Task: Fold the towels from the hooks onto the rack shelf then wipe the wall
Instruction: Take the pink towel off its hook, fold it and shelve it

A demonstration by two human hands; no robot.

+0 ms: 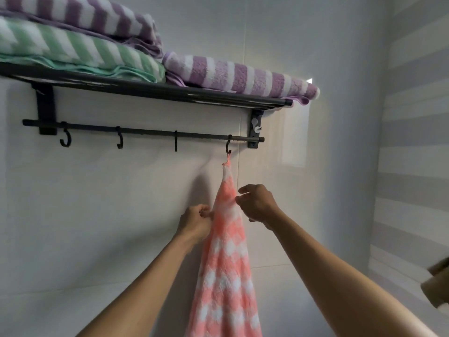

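A pink and white checked towel point(224, 263) hangs by its loop from the rightmost hook point(228, 146) of the black rack. My left hand point(195, 221) pinches the towel's left edge. My right hand point(257, 203) pinches its right edge a little higher. On the rack shelf point(150, 90) lie folded towels: a purple striped one point(80, 13) on top of a green striped one point(73, 51) at the left, and another purple striped one point(243, 76) at the right.
Three other hooks point(119, 141) on the rail hang bare. The pale tiled wall point(97, 203) lies behind the rack. A striped side wall point(413, 142) meets it at the right. A brown object point(437, 285), blurred, shows at the right edge.
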